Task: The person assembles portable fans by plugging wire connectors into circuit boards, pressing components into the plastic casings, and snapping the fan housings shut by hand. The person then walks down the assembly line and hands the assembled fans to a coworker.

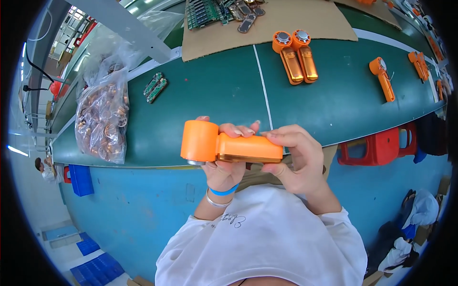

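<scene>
An orange handheld fan (pixel 250 148) lies sideways between my hands, over the near edge of the green workbench. Its round head points left, and a glossy copper-coloured strip runs along the lower side of its handle. My left hand (pixel 223 172), with a blue band and a silver bangle at the wrist, wraps the fan near its neck from behind and below. At the other end, my right hand (pixel 301 157) pinches the handle's tip between thumb and fingers. Part of the left fingers is hidden behind the fan.
Two matching fans (pixel 296 62) lie side by side beyond my hands; another fan (pixel 383 81) is farther right. A clear bag of copper-coloured parts (pixel 102 119) and green circuit boards (pixel 155 87) are at left. Cardboard (pixel 315 24) lies at the back. A red stool (pixel 369 150) stands right.
</scene>
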A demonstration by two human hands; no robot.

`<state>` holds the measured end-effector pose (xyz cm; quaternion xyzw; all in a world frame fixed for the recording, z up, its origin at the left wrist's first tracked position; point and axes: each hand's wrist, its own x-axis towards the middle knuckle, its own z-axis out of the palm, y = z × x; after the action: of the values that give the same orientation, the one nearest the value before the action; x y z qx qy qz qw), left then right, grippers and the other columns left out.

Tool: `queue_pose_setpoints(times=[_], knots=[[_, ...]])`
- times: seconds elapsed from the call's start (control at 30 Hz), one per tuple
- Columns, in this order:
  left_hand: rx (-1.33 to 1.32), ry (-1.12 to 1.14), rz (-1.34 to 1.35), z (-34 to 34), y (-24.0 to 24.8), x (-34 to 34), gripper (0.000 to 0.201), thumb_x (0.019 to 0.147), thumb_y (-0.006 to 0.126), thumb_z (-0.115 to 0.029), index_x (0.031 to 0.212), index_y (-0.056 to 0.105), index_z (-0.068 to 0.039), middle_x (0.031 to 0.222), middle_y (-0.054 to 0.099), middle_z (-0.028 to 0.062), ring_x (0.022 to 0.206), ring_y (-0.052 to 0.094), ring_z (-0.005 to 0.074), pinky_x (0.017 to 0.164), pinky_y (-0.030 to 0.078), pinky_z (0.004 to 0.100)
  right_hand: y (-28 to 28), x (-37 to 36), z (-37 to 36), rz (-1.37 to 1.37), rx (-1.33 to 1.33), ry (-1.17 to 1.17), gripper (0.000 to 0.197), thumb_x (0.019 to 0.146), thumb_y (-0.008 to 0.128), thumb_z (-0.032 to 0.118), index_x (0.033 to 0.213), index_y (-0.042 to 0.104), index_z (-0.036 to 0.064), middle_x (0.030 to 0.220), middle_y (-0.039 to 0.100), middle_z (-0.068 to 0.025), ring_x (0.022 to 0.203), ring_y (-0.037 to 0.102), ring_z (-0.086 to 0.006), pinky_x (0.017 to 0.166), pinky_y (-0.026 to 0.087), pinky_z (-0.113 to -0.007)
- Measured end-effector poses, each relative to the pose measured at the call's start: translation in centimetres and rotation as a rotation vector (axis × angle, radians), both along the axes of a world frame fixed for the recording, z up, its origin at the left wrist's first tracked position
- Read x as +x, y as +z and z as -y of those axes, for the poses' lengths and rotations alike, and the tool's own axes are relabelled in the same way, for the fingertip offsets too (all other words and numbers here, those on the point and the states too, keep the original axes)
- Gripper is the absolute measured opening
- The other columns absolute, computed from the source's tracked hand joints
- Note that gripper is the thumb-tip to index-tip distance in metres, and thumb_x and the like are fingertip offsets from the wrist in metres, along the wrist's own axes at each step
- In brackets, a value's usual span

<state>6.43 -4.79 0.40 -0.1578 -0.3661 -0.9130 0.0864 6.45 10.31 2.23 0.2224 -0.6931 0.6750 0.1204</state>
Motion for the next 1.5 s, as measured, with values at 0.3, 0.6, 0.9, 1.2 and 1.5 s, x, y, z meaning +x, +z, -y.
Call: queue_pose_setpoints(times=[0.3,0.6,0.9,1.2,1.5], knots=[[-0.011,0.053,0.105,-0.2,0.0,0.3,0.080,0.079,0.070,-0.032,0.138,0.017,-0.018,0.104,0.052,0.0081,0.101,0.053,0.0284,0.097,0.037,0.0551,0.6,0.2,0.2,0.013,0.114,-0.042,0.045,0.066,0.076,0.006,0.107,0.057,0.0003,0.100,0.061,-0.0153,0.087,0.061,-0.0273,0.074,0.050,-0.032],[-0.007,-0.014,0.097,-0.1,-0.4,0.3,0.072,0.077,0.072,-0.032,0.129,0.024,-0.017,0.099,0.052,0.0081,0.096,0.054,0.0270,0.098,0.036,0.0527,1.1,0.9,0.9,0.122,0.220,-0.095,0.044,0.071,0.075,0.024,0.102,0.060,-0.0031,0.093,0.059,-0.0154,0.080,0.059,-0.0263,0.070,0.047,-0.031],[-0.044,-0.017,0.062,0.3,-1.0,-0.6,0.083,0.074,0.074,-0.035,0.133,0.020,-0.013,0.103,0.054,0.0102,0.099,0.055,0.0291,0.099,0.037,0.0512,0.2,0.3,0.9,0.060,0.239,-0.131,0.042,0.073,0.074,0.020,0.104,0.058,-0.0021,0.091,0.058,-0.0136,0.076,0.058,-0.0236,0.066,0.048,-0.029],[-0.165,-0.249,0.216,-1.4,-0.7,0.0,0.055,0.090,0.055,-0.012,0.136,0.027,-0.002,0.141,0.031,0.0159,0.130,0.033,0.0248,0.105,0.029,0.0374,-2.2,1.1,2.0,0.074,0.218,-0.283,0.039,0.086,0.061,0.025,0.113,0.050,-0.0002,0.111,0.048,-0.0149,0.104,0.047,-0.0270,0.083,0.041,-0.030],[-0.752,-0.130,0.201,0.0,1.6,0.9,0.058,0.078,0.070,-0.005,0.128,0.041,0.004,0.113,0.056,0.0131,0.096,0.058,0.0174,0.080,0.051,0.0300,-1.9,0.2,-0.7,0.490,-0.452,0.147,0.074,0.078,0.068,0.043,0.126,0.040,-0.0053,0.120,0.052,-0.0205,0.110,0.053,-0.0284,0.097,0.040,-0.044]])
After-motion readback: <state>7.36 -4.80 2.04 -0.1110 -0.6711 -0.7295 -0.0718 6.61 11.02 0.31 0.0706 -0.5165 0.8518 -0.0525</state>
